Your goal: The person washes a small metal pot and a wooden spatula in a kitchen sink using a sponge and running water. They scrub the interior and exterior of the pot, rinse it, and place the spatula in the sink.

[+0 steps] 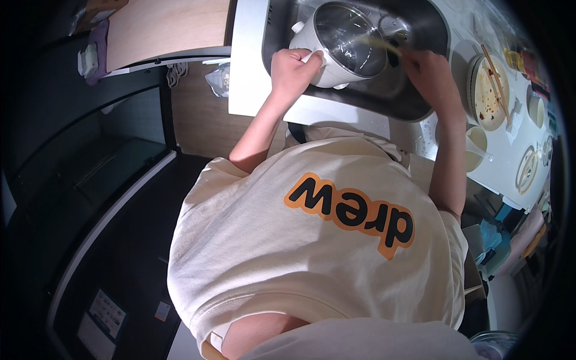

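Observation:
A white pot (310, 40) with a metal inner wall stands tilted in the stainless steel sink (418, 103), its mouth facing up and to the right. My left hand (294, 72) grips the pot's near side, thumb over what looks like a handle. Inside, the bottom looks wet and shiny. From my right hand (425, 78), over the sink's right side, a thin yellowish item (375, 42) reaches across the pot's mouth. Motion blurs it, so its kind is unclear. Behind the pot, the sink drain (400, 35) is partly visible.
Right of the sink, stacked plates (483, 101) bear food remains, with wooden chopsticks (497, 85) across the top one. A bowl (476, 146) and a round lid (527, 170) sit nearby on the white counter (508, 153). At left is a light wooden board (166, 33).

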Demonstrator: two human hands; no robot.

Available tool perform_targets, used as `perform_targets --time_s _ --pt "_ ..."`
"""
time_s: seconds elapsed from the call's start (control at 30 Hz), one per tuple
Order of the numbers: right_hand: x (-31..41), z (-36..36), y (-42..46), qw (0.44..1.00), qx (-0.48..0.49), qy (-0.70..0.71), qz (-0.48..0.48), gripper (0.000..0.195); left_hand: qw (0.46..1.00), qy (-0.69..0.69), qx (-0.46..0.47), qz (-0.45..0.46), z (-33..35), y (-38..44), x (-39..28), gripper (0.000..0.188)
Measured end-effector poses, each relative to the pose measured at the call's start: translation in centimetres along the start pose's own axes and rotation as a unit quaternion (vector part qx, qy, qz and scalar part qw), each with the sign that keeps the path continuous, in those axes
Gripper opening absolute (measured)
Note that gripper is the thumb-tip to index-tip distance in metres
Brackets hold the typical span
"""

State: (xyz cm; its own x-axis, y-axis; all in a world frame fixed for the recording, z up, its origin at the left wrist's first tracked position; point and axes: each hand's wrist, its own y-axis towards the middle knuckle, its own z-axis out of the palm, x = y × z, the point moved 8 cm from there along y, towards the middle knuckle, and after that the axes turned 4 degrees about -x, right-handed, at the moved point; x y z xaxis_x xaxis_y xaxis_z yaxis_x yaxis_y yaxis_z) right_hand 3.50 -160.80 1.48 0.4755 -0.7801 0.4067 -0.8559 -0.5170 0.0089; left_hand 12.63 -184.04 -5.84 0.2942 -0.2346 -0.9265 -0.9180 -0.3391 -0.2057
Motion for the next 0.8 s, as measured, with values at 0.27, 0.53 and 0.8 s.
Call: perform_targets --time_s 0.27,0.53,0.8 --pt "0.3 0.2 0.2 0.997 -0.001 0.077 0.010 0.027 1.000 -0.012 0.014 0.008 0.3 0.0 -0.1 0.030" --pt "3.1 -1.4 2.5 0.995 -0.032 0.071 -0.069 0.029 0.998 0.021 0.038 0.039 0.4 -0.2 -0.3 0.028" --pt "1.7 -1.5 4.5 0.978 -0.011 0.067 -0.198 0.024 0.999 0.013 0.022 0.040 0.4 -0.2 -1.0 0.032"
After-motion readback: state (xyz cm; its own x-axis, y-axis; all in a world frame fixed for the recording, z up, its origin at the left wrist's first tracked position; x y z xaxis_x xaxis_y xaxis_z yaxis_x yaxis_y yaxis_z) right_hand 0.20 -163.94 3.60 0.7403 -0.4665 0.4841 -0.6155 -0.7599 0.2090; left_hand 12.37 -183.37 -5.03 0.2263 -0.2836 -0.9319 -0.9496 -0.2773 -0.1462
